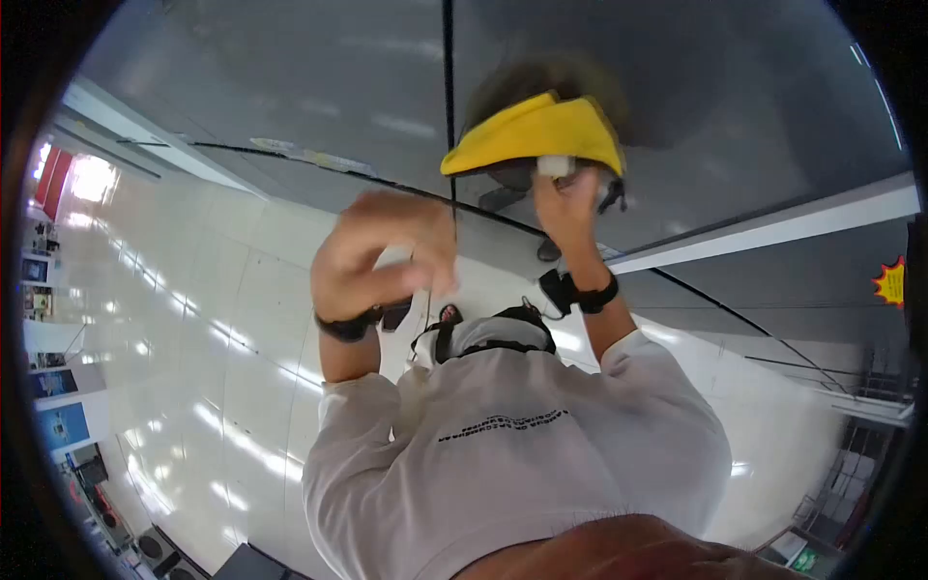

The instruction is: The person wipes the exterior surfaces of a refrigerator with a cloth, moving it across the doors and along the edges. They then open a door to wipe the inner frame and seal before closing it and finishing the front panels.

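My right hand (pixel 568 205) is raised at a glossy dark grey panel, fingers closed at the lower edge of a yellow cloth (pixel 536 130). A small whitish block (pixel 556 166) shows at the fingertips against the cloth; I cannot make out what it is. Above the cloth, a brownish blur looks like its reflection in the panel. My left hand (pixel 382 253) is lifted to the left, a little blurred, with fingers loosely curled and a gap between thumb and fingers. Nothing shows in it, and it stays apart from the cloth.
The dark panel (pixel 319 68) has a black vertical seam and fills the upper view. A pale ledge (pixel 773 227) runs along the right. Glossy white floor tiles (pixel 222 290) reflect ceiling lights. Several display items stand at the far left. Dark straps (pixel 350 325) circle both my wrists.
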Demonstrator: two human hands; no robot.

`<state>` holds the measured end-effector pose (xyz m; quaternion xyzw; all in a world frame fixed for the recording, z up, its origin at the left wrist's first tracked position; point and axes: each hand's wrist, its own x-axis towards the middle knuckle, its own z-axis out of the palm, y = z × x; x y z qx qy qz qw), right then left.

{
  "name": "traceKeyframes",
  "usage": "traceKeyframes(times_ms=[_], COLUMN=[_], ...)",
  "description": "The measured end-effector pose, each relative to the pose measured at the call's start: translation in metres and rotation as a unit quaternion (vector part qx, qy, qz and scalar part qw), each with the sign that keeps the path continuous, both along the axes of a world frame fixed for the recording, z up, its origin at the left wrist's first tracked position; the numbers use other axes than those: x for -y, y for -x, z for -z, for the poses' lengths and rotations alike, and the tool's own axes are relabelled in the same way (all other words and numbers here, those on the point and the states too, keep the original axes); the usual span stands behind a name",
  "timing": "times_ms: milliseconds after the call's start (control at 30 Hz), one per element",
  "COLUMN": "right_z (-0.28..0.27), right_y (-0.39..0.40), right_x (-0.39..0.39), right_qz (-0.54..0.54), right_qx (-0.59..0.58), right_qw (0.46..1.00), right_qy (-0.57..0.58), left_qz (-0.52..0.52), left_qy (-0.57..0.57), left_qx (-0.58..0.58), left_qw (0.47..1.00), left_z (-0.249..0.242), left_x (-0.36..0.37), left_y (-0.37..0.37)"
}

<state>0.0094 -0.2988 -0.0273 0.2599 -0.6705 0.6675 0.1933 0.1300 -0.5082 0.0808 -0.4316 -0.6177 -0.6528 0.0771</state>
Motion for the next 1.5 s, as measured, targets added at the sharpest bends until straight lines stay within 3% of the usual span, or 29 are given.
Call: traceKeyframes(times_ms=[33,167,233,267,300,333,367,400,433,500,533,633,667,700,767,833,900,967,1000,1100,1133,1167,1233,1300,1367,1433,1500], right_z=[-0.03,-0.07,-0.054,-0.022,-0.035,-0.029,-0.015,0.012,0.015,0.018,0.01,-0.042,-0.054,-0.067,-0.058,-0.043,-0.024,0.002,0.031,0.069,0.075,0.083,0.082,0.067,0.037,0.03,0.037], right_y=[-0.007,0.0,0.008,0.025,0.01,0.003,0.001,0.009,0.009,0.004,-0.004,-0.007,-0.008,-0.002,0.013,0.017,0.021,0.019,0.021,0.023,0.026,0.029,0.022,0.015,0.008,0.009,0.011], right_x=[0.002,0.015,0.018,0.012,0.013,0.014,0.015,0.013,0.01,0.005,0.007,0.014,0.011,0.005,0.004,-0.004,-0.004,-0.004,-0.013,-0.018,-0.024,-0.024,-0.016,-0.016,-0.012,-0.023,-0.039], right_qz=[0.003,-0.004,0.02,0.054,0.021,0.021,0.022,0.019,0.019,-0.003,0.046,0.043,0.05,0.055,0.028,0.012,-0.007,0.017,0.049,0.026,0.028,0.031,-0.025,-0.026,-0.029,-0.013,0.062], right_qx=[-0.014,-0.001,-0.007,-0.058,-0.054,-0.031,-0.007,-0.111,-0.112,-0.04,0.066,0.045,0.084,0.114,0.046,0.08,0.111,0.057,0.138,0.183,0.173,0.173,0.198,0.235,0.249,0.256,0.037], right_qw=[0.998,0.993,1.0,0.994,0.99,0.986,0.981,0.976,0.975,0.96,0.955,0.982,0.982,0.967,0.991,0.992,0.991,0.995,0.986,0.979,0.966,0.966,0.97,0.961,0.963,0.961,0.976], right_qy=[0.066,0.121,0.012,-0.073,-0.127,-0.161,-0.193,-0.188,-0.188,-0.277,-0.284,-0.176,-0.162,-0.222,-0.122,-0.099,-0.077,-0.079,-0.076,-0.081,-0.191,-0.19,-0.136,-0.143,-0.1,-0.106,-0.205], left_qz=[-0.062,-0.144,-0.172,-0.182,-0.19,-0.241,-0.241,-0.248,-0.254,-0.241,-0.265,-0.326,-0.379,-0.426,-0.448,-0.472,-0.498,-0.492,-0.488,-0.486,-0.489,-0.486,-0.443,-0.436,-0.491,-0.5,-0.508], left_qy=[0.1,-0.052,-0.112,-0.167,-0.221,-0.138,-0.138,-0.064,0.009,-0.028,-0.087,-0.184,-0.127,-0.072,-0.018,0.037,0.091,0.137,0.182,0.196,0.215,0.215,0.208,0.158,0.146,0.158,0.166], left_qx=[0.073,0.11,0.131,0.189,0.249,0.327,0.326,0.372,0.415,0.407,0.358,0.141,0.104,0.071,0.06,-0.053,-0.097,-0.036,-0.008,-0.018,-0.003,-0.004,0.091,0.104,-0.138,-0.171,-0.2], left_qw=[0.99,0.982,0.97,0.95,0.923,0.903,0.904,0.892,0.874,0.881,0.891,0.917,0.911,0.899,0.892,0.879,0.857,0.859,0.853,0.851,0.845,0.847,0.867,0.88,0.848,0.834,0.821], left_z=[0.004,0.059,0.081,0.095,0.106,0.114,0.122,0.124,0.126,0.123,0.112,0.065,0.055,0.043,0.046,0.06,0.091,0.133,0.151,0.205,0.214,0.221,0.212,0.187,0.149,0.134,0.121], left_x=[-0.002,-0.033,-0.032,-0.03,-0.027,-0.022,-0.019,-0.016,-0.014,-0.006,-0.005,-0.01,-0.008,-0.009,-0.01,-0.014,-0.016,-0.013,-0.011,-0.004,-0.003,0.0,0.004,0.003,0.007,0.021,0.026], left_y=[0.013,0.076,0.092,0.097,0.101,0.101,0.101,0.099,0.097,0.105,0.109,0.123,0.124,0.121,0.128,0.127,0.123,0.12,0.116,0.114,0.112,0.115,0.112,0.113,0.115,0.121,0.127])
